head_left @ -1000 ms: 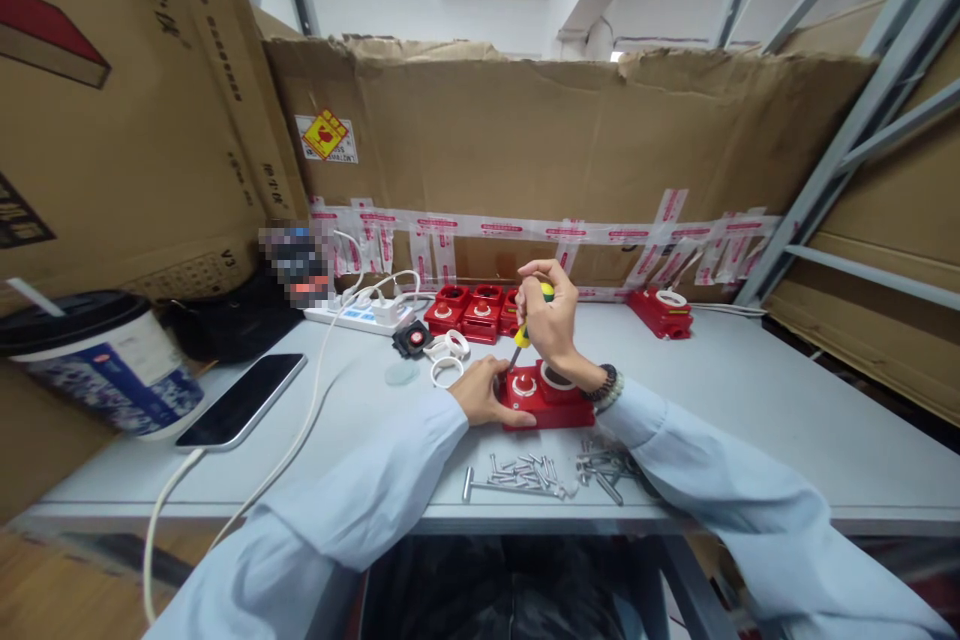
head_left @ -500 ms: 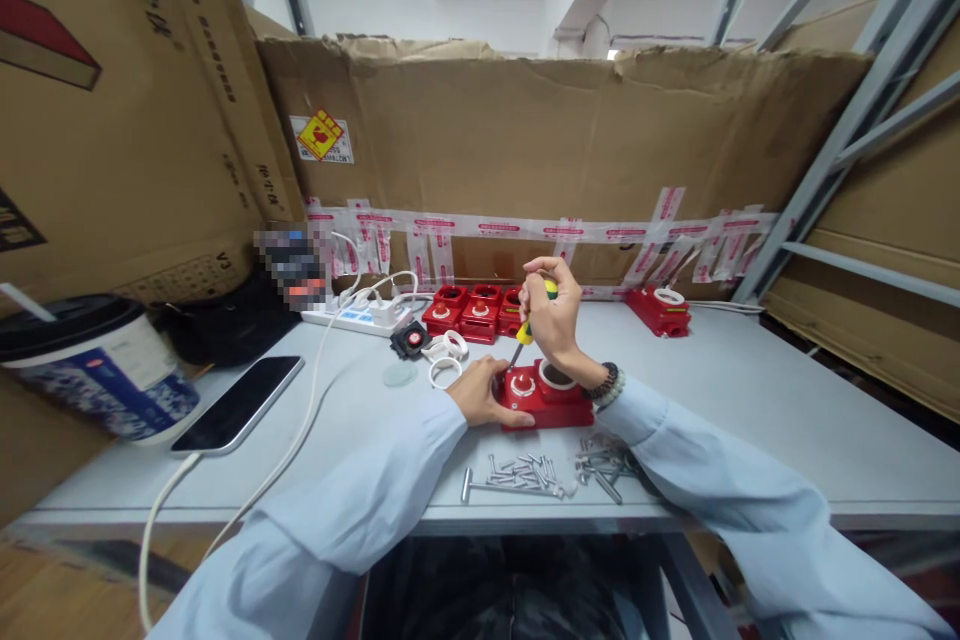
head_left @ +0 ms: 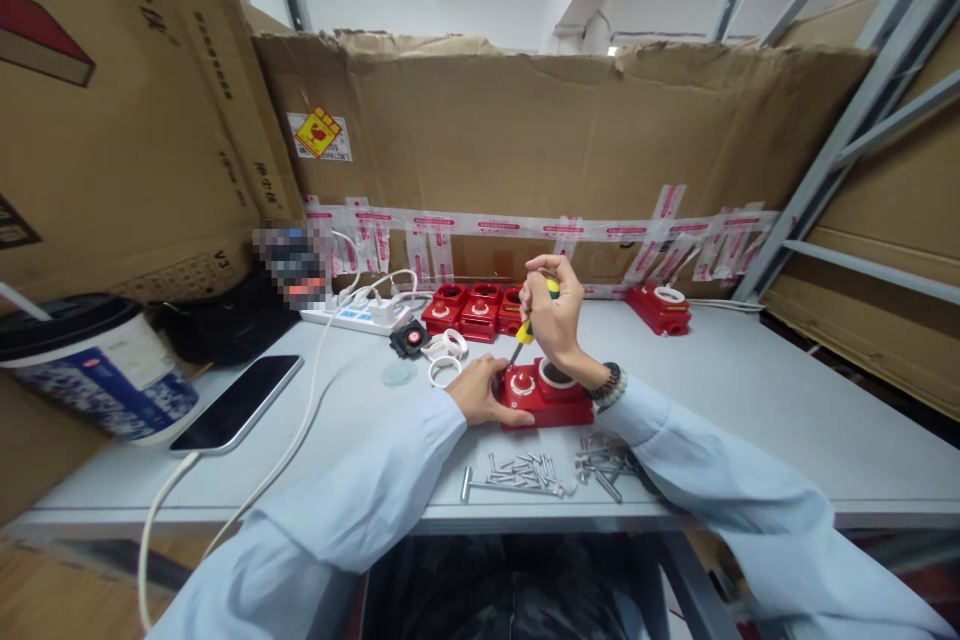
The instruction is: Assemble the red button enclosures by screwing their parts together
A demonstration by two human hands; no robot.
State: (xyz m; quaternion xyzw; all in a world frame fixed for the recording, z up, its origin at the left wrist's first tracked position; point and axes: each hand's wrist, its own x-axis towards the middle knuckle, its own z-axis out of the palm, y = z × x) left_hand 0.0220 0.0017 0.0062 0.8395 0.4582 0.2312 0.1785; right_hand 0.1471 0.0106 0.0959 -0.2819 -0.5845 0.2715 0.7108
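Note:
My right hand point(head_left: 556, 313) is closed around the yellow-and-green handle of a screwdriver point(head_left: 523, 332). The tool slants down to the left, its tip at the far left corner of a red housing point(head_left: 559, 412). My left hand point(head_left: 482, 392) grips the left end of that housing, thumb along the near side. On top of the housing are a small red knob with a white ring and a large round opening rimmed in white. Just in front lie several loose screws point(head_left: 523, 469) and a metal T-shaped bar point(head_left: 510, 488). Whether the tip sits in a screw is too small to tell.
Behind stand several more red housings point(head_left: 480, 310), with another point(head_left: 658, 310) at back right. White rings point(head_left: 445, 373), a black square part point(head_left: 409, 339) and a clear disc point(head_left: 400, 375) lie left. A phone point(head_left: 238, 404), cup point(head_left: 97, 370), power strip point(head_left: 360, 317) and cable sit further left.
Both hands, the screwdriver and the red housing hold nearly the same positions. The fingers on the screwdriver handle have shifted only slightly.

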